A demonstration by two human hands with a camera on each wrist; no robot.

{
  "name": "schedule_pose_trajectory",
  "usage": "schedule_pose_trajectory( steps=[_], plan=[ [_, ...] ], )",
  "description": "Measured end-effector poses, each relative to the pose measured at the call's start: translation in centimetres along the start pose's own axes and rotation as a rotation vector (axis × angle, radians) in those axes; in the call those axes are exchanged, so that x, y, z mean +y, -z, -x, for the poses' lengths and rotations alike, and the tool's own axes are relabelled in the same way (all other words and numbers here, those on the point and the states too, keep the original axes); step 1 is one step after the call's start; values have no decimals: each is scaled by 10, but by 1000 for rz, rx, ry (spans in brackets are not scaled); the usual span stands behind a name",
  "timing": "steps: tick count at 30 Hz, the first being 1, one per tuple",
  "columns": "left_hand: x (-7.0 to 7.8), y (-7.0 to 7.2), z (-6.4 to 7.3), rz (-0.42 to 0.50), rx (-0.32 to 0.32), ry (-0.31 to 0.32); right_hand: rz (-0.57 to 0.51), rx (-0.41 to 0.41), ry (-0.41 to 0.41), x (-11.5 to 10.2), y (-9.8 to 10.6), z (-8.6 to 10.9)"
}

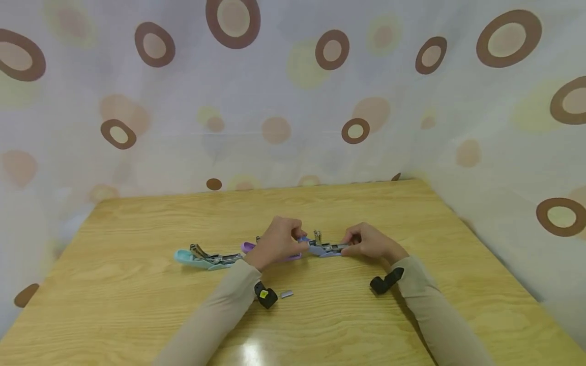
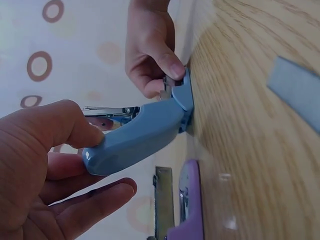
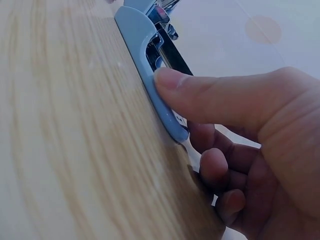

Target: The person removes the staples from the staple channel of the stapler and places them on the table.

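Note:
A blue stapler (image 1: pixel 326 250) lies opened out on the table, its metal parts swung up in the middle. My left hand (image 1: pixel 278 243) pinches the end of its blue handle (image 2: pixel 137 137) between thumb and fingers. At the other end, my right hand (image 1: pixel 370 243) grips the base (image 3: pixel 142 65), the thumb pressing on its side and the fingers curled behind. A purple stapler (image 1: pixel 247 247) sits beneath and behind my left hand, which hides much of it. Left of that is a turquoise stapler (image 1: pixel 197 261), also opened, with its metal part raised.
A short grey staple strip (image 1: pixel 286 294) lies on the wooden table (image 1: pixel 348 315), just in front of my left wrist. Black wrist cameras (image 1: pixel 384 282) stick out from both sleeves. Behind the table hangs a pale sheet (image 1: pixel 274 162) printed with circles.

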State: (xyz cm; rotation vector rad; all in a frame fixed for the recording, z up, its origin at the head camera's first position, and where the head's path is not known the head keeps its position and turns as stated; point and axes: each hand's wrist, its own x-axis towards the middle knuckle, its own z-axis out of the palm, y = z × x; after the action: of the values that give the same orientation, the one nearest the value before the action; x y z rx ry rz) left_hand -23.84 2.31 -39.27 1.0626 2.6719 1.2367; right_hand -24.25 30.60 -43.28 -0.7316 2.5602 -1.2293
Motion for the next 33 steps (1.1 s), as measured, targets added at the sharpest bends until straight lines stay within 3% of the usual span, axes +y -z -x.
schedule_pose_trajectory(
  steps=[8, 16, 26, 33],
  plan=[
    [-4, 1, 2, -15, -24, 18, 59, -7, 39, -1, -2, 0],
    [-2, 3, 2, -59, -15, -60, 214, -60, 78, -13, 1, -1],
    [-3, -1, 2, -73, 10, -105, 181, -111, 134, -21, -1, 0],
    [-4, -1, 3, -76, 18, -95, 267, -96, 187, -28, -2, -1]
  ],
)
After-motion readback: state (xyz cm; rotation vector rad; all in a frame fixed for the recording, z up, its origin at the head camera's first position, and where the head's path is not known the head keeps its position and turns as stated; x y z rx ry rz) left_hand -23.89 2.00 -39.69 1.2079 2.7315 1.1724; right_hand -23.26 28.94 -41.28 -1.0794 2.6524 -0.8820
